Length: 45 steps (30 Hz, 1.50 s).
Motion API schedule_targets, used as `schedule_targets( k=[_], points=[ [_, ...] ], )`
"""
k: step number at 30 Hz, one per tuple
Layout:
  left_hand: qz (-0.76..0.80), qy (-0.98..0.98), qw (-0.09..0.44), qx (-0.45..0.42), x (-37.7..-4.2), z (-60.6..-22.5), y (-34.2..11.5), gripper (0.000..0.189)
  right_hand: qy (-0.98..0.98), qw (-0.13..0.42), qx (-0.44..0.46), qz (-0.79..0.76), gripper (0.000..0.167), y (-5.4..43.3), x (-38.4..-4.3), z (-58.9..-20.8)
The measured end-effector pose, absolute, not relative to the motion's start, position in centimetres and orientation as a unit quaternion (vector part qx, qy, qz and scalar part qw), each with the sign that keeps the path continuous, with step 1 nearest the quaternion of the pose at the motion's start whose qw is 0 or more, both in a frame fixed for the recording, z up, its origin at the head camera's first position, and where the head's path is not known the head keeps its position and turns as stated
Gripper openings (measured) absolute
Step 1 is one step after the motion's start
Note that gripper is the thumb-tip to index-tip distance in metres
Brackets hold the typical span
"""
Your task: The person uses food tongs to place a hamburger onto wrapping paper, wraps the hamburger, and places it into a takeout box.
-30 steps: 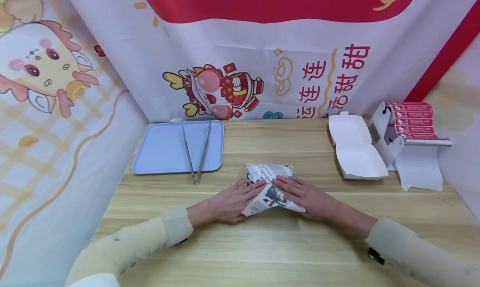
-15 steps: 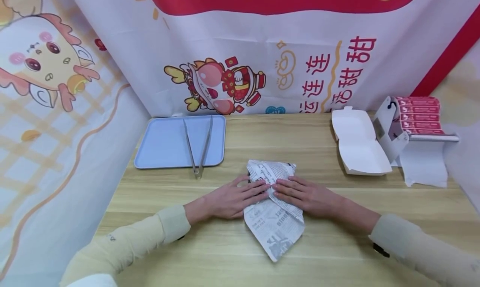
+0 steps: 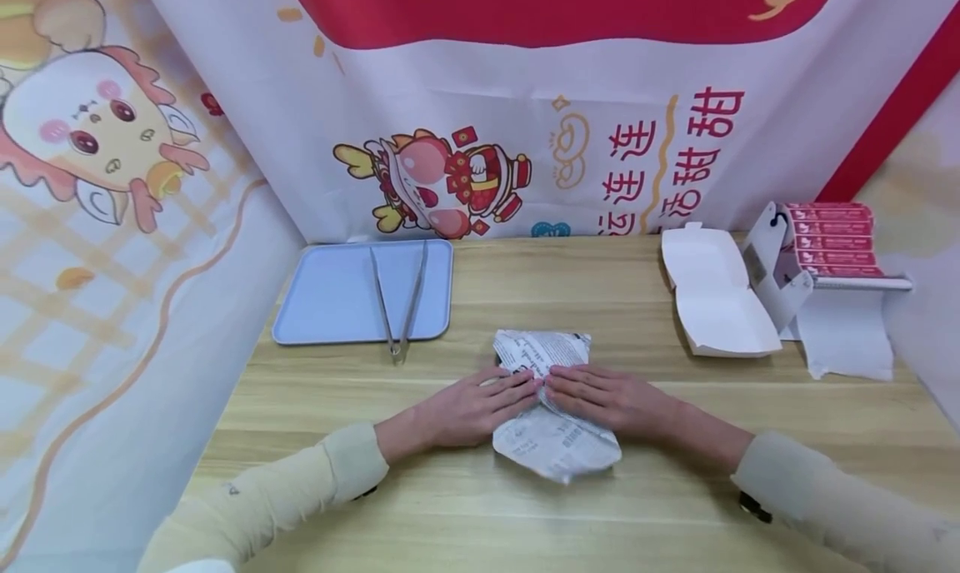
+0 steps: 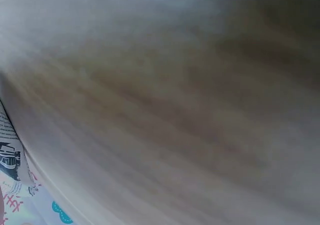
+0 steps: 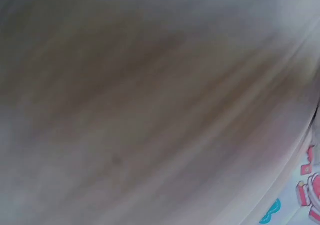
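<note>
Newsprint flap [image 3: 558, 450] now higher, red 甜甜 [image 3: 717, 111] on the banner [image 3: 450, 82]

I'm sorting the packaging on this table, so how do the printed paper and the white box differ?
The paper is covered in dark print; the box looks plain white. The paper is folded, with the left hand and right hand on it; the box stands open, with no hand touching it. The paper lies near the middle, the box farther right. Both are pale and on the table.
</note>
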<state>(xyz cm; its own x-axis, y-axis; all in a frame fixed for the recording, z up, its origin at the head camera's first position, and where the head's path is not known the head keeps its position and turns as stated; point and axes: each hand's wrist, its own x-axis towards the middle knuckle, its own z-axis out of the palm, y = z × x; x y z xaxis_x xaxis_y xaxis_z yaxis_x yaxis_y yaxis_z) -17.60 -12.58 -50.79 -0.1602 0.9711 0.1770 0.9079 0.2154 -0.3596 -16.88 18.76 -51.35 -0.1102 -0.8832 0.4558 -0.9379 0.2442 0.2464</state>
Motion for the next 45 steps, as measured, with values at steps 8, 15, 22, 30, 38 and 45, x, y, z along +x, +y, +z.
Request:
schedule_targets(
  k=[8, 15, 22, 30, 38, 45],
  points=[
    [-0.065, -0.803, 0.066, -0.589, -17.6, -50.6, -12.5, 0.047, -0.772, 0.214, 0.592, 0.087, 0.042, 18.4, -16.3, -51.4],
    [-0.238, -0.807, 0.004, -0.540, -18.3, -49.8, -12.2, 0.034, -0.803, 0.080, 0.487, 0.333, 0.047, 18.6, -16.1, -50.8],
    [-0.325, -0.820, -0.045, -0.469, -18.5, -49.5, -12.2, 0.032, -0.823, -0.004, 0.324, 0.466, 0.021, 18.3, -15.5, -50.0],
    [-0.483, -0.819, -0.134, -0.279, -18.4, -49.6, -11.4, 0.030, -0.807, -0.092, 0.091, 0.576, 0.033, 17.6, -15.7, -49.4],
    [-0.570, -0.804, -0.124, -0.113, -18.3, -49.5, -10.5, 0.052, -0.822, -0.064, 0.024, 0.565, 0.039, 16.9, -16.4, -49.0],
    [-0.610, -0.778, -0.146, -0.026, -18.3, -49.9, -10.1, 0.055, -0.816, -0.080, -0.048, 0.571, 0.038, 16.5, -17.0, -48.9]
  ],
)
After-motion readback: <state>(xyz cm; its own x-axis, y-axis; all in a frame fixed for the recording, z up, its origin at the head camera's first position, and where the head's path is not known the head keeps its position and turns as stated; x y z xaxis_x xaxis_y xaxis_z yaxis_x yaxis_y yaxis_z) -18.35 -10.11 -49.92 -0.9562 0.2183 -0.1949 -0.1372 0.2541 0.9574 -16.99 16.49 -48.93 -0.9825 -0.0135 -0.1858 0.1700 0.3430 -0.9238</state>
